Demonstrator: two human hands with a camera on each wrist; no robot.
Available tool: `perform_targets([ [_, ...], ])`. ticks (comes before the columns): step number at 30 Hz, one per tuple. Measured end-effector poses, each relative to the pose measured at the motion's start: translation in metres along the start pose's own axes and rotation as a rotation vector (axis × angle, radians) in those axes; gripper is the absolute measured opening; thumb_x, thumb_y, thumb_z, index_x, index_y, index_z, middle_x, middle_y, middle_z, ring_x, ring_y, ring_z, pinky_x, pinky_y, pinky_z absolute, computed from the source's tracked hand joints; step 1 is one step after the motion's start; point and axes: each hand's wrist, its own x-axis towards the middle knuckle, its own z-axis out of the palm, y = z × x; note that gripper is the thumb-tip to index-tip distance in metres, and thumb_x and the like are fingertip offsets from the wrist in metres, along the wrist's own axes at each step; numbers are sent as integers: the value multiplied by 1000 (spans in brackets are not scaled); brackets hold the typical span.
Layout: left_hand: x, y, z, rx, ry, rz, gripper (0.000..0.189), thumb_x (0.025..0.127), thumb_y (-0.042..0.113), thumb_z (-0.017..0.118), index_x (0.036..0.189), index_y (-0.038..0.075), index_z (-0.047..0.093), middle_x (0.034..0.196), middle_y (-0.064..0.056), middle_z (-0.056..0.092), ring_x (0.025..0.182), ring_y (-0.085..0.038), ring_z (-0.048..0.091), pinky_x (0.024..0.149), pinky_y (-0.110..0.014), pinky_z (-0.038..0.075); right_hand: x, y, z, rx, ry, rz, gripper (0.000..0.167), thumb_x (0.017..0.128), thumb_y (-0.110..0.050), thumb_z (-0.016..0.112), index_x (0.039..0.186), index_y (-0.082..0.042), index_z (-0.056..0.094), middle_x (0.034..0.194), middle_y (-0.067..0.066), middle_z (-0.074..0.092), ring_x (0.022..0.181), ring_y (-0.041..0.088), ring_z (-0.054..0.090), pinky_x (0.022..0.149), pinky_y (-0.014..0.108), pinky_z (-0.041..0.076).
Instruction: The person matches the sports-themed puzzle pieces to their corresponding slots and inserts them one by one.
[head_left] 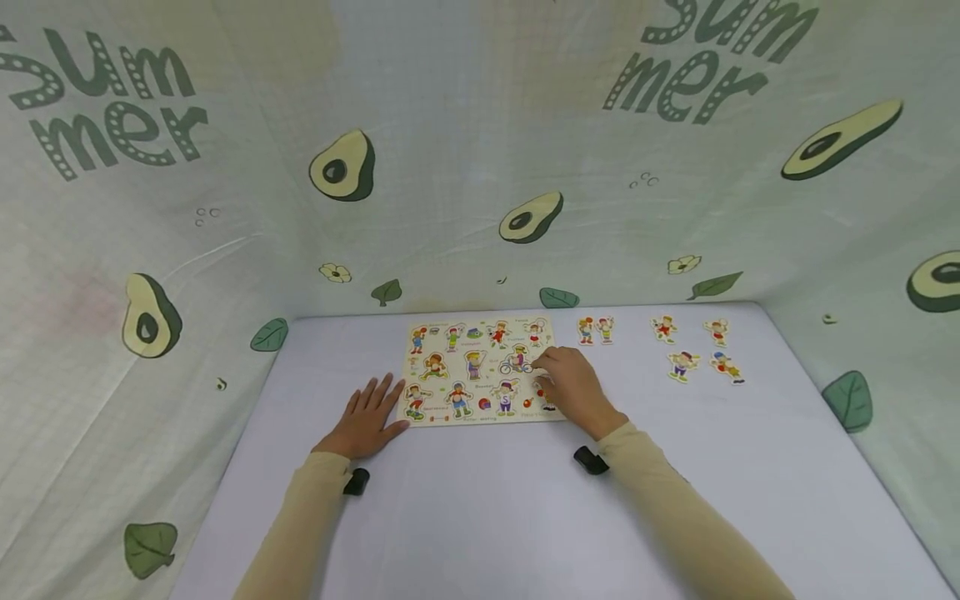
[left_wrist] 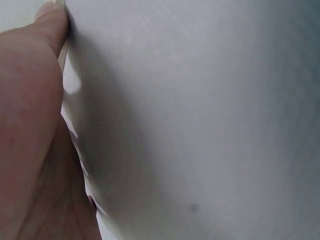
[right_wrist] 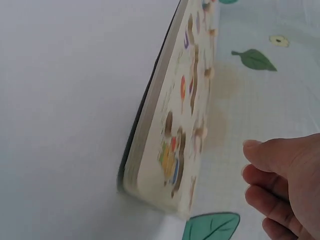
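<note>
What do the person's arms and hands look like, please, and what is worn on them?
Both the left hand and the right hand are without gloves. The left sleeve and right sleeve are long, plain beige, reaching the wrists. A small black wrist camera, blocky in shape, shows beside each cuff: left camera, right camera.

Shows cream on the board, dotted with red, blue, yellow and green figures; outlines the bright loose pieces in cream. Has beige sleeves, a pale lilac table, and avocados, green leaves and grey-green lettering across the whitish cloth.
</note>
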Motion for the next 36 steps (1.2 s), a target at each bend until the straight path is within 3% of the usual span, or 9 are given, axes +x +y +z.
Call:
perform_targets([
  [7,3,-4,5,20,19,-3,81,108,50,54,169,8,22,176,-22,11,161,-50,6,128,-68,6,-24,38,-14,-60,9,83,22,87,-4,87,107,-2,79,105,10,76,106,32,71,106,51,51],
  [13,1,-3,3,10,12,7,84,108,57,48,170,8,19,176,-22,9,161,-50,4,128,-68,3,-43,67,-26,-77,30,137,21,87,-1,85,107,1,79,104,13,75,105,36,70,104,54,51],
  [21,0,1,0,9,4,2,82,109,53,51,169,6,21,176,-24,10,160,-51,4,127,-69,5,-63,100,-38,-85,81,161,19,85,4,84,103,4,78,99,18,74,97,40,70,96,59,52],
  [27,-4,8,-7,-27,-14,-4,80,109,50,52,168,5,22,175,-25,10,160,-51,3,128,-68,1,-73,121,-46,-111,84,181,20,84,6,83,104,6,77,100,21,74,97,44,69,92,61,51],
  [36,-2,4,-4,-15,-5,3,82,109,55,49,169,7,21,176,-24,10,160,-51,4,128,-68,2,-80,138,-60,-141,75,190,21,83,7,82,103,8,76,99,23,73,98,47,68,95,64,49],
])
